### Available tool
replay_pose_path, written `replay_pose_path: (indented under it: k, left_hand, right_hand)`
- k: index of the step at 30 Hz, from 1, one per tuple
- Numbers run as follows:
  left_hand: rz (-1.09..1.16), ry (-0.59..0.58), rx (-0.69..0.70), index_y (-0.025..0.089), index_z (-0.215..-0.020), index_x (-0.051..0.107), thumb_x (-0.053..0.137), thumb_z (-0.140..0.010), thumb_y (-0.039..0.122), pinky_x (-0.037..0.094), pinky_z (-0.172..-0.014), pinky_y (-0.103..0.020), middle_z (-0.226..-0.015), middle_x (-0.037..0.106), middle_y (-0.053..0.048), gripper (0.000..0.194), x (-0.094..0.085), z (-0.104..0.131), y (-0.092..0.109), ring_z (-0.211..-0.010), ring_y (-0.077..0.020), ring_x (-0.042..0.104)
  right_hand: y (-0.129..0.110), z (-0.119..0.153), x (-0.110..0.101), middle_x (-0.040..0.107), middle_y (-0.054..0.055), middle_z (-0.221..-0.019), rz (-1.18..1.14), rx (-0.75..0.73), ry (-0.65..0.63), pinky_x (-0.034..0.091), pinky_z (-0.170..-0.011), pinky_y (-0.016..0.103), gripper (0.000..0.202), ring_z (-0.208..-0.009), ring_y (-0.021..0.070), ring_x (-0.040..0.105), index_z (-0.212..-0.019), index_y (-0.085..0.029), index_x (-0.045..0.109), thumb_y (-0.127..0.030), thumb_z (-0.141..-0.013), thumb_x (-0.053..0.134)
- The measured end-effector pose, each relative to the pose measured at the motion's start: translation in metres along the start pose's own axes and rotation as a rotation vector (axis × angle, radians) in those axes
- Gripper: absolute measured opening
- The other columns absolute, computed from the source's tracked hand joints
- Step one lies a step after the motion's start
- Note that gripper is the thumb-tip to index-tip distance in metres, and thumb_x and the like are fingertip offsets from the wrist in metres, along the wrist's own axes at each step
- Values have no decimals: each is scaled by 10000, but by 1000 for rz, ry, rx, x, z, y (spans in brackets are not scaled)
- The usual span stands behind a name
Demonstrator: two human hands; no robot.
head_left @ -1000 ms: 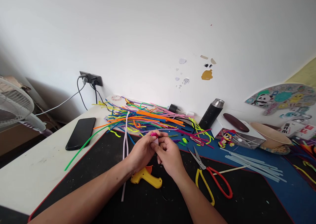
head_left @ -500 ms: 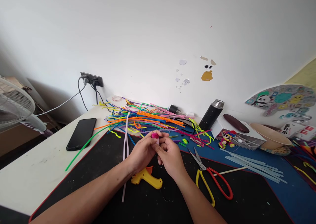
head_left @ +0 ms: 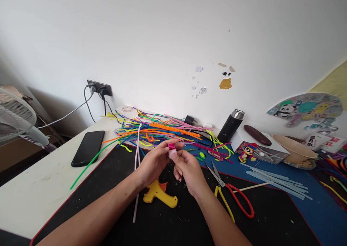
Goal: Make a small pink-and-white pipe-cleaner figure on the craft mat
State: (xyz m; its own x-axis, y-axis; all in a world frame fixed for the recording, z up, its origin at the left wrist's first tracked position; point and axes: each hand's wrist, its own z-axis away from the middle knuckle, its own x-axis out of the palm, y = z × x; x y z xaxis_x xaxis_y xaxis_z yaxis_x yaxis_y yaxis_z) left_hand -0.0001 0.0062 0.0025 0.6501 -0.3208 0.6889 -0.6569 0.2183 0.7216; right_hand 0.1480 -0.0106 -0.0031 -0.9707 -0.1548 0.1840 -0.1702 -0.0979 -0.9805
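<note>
My left hand (head_left: 155, 162) and my right hand (head_left: 188, 168) meet above the black mat. Between their fingertips is a small magenta and pale pink pipe-cleaner piece (head_left: 172, 152), its upper end magenta. Fingers of both hands are closed on it and cover part of its sides. Below the hands lies a yellow glue gun (head_left: 162, 197) with an orange trigger, its front end partly hidden by my left hand. Pale lilac pipe cleaners (head_left: 137, 155) lie beside my left wrist. To the right of my right hand rest scissors (head_left: 222, 183) with one yellow and one red handle.
A heap of coloured pipe cleaners (head_left: 162, 126) spreads along the wall. At left lies a black phone (head_left: 88, 148); a fan (head_left: 17, 112) stands beyond. On the right are a black flask (head_left: 230, 126), a small figure (head_left: 248, 152), translucent glue sticks (head_left: 279, 182) and a bowl (head_left: 294, 146).
My fingers have shifted around the pipe-cleaner piece, so more of its pale pink lower part shows. My right hand has moved slightly down and right. The view has shifted slightly.
</note>
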Motion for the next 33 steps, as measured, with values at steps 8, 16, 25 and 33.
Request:
replay_pose_path:
  k: [8, 16, 25, 33]
  left_hand:
    - [-62, 2, 20, 152, -1164, 797, 713, -933, 274, 528, -962, -334, -1170, 799, -158, 275, -5, -3, 8, -1128, -284, 717]
    - [-73, 10, 23, 144, -1085, 818, 797, -886, 328, 531, -858, -275, -1097, 808, -146, 272, -5, -4, 6, -983, -242, 727]
    - [-39, 27, 5, 155, -1010, 820, 859, -840, 370, 515, -886, -289, -1002, 815, -115, 277, -3, -3, 0, -939, -228, 713]
    - [-37, 26, 10, 151, -1045, 823, 868, -832, 373, 492, -934, -325, -1050, 817, -128, 311, -4, -4, 1, -990, -251, 710]
  right_hand:
    - [-9, 2, -3, 380, -114, -484, -164, 48, -92, 250, -404, 215, 511, -398, 79, 410, -728, -212, 534, -628, -829, 813]
    - [-5, 1, -4, 371, -115, -480, -203, 65, -130, 238, -405, 219, 509, -398, 70, 387, -708, -203, 534, -602, -840, 823]
    - [-2, 0, -3, 325, -123, -447, -227, 59, -92, 227, -398, 215, 570, -378, 61, 365, -639, -212, 478, -594, -792, 873]
    - [-1, -1, -4, 330, -129, -455, -256, 83, -108, 235, -408, 217, 574, -386, 61, 359, -676, -201, 526, -651, -764, 872]
